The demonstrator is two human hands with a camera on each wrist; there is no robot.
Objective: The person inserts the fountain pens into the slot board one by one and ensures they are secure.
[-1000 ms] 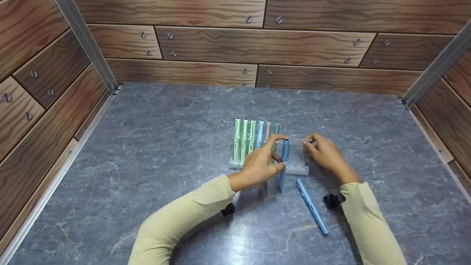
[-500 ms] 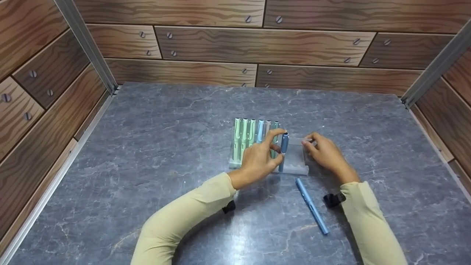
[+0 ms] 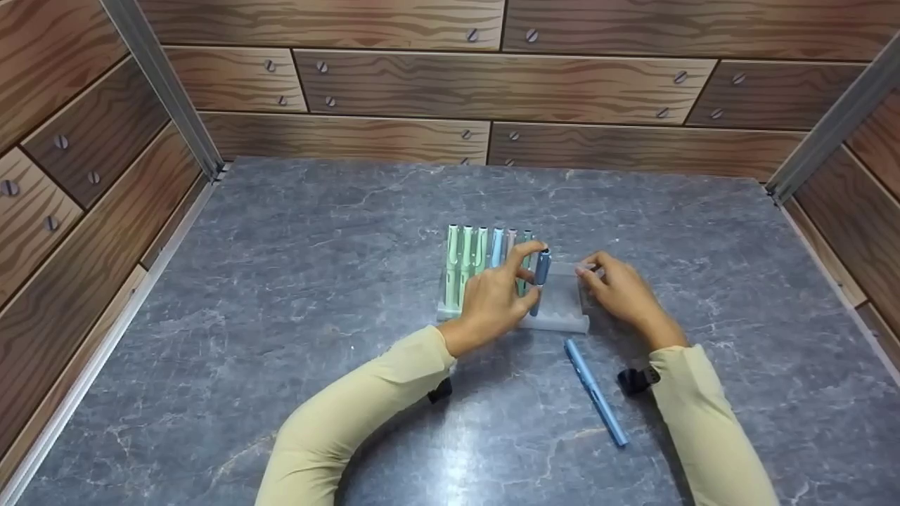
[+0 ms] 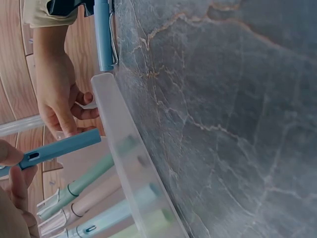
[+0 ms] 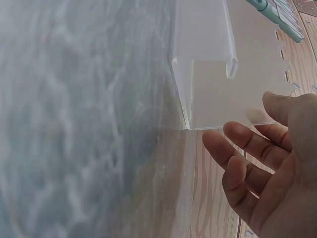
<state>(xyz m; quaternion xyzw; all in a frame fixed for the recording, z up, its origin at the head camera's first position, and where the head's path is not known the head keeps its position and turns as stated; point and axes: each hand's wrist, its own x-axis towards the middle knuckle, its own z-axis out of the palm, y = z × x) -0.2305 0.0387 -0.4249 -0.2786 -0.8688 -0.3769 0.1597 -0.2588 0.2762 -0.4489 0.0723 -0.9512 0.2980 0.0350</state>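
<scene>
My left hand [image 3: 492, 302] pinches a dark blue pen [image 3: 542, 268] by its sides, with the index finger at its capped end. The pen is tilted over the clear plastic pen rack [image 3: 566, 323]. In the left wrist view, the pen's free end [image 4: 91, 137] is close to the rack's front lip [image 4: 124, 144]; contact cannot be told. Several green, light blue and pinkish pens [image 3: 467, 256] lie side by side in the rack's left part. My right hand [image 3: 622, 292] pinches the rack's right edge, its thumb on the panel [image 5: 223, 99] in the right wrist view.
A lighter blue pen [image 3: 595, 393] lies slantwise on the grey marbled table [image 3: 281, 281], in front of the rack. Wood-patterned walls [image 3: 492, 84] enclose the table at the back and sides. Black wrist cameras [image 3: 638, 381] sit beneath the sleeves.
My left hand has carried the dark blue pen away from me and slightly left, from before the rack's front to over it. My right hand stays on the rack's edge.
</scene>
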